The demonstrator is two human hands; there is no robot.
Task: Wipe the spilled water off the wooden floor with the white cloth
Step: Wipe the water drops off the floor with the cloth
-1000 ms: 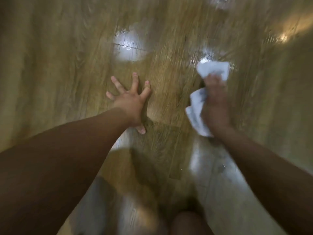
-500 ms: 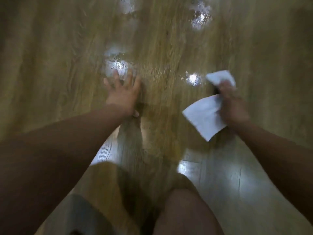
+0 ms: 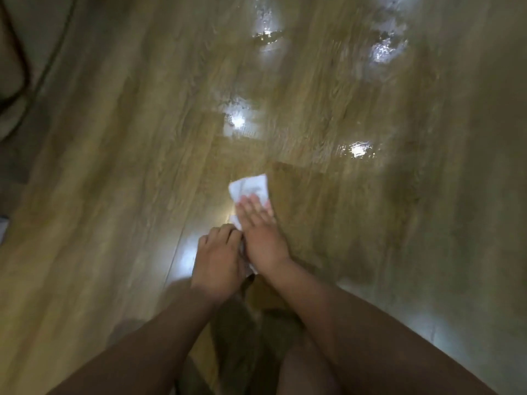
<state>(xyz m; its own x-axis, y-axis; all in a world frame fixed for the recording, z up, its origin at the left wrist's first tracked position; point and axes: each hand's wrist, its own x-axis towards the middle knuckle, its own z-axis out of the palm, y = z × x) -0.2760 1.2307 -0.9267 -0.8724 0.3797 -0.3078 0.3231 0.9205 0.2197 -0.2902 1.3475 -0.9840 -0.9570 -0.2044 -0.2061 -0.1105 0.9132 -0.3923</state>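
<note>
The white cloth (image 3: 250, 188) lies flat on the wooden floor (image 3: 114, 195), its far end showing beyond my fingers. My right hand (image 3: 261, 232) presses palm-down on it with fingers stretched forward. My left hand (image 3: 218, 256) sits just beside and behind, fingers curled onto the cloth's near edge. Shiny patches of spilled water (image 3: 238, 121) glint farther ahead, with another puddle (image 3: 359, 149) to the right and more water (image 3: 266, 29) at the far end.
A dark cable (image 3: 17, 67) curves along the far left by a pale object at the frame edge. My bare knee (image 3: 308, 372) shows at the bottom. Floorboards run on to the right and left of my hands.
My left hand left the floor on the left and came in to the cloth. My right hand brought the cloth toward the middle and laid it flat. The camera tilted, showing more floor ahead.
</note>
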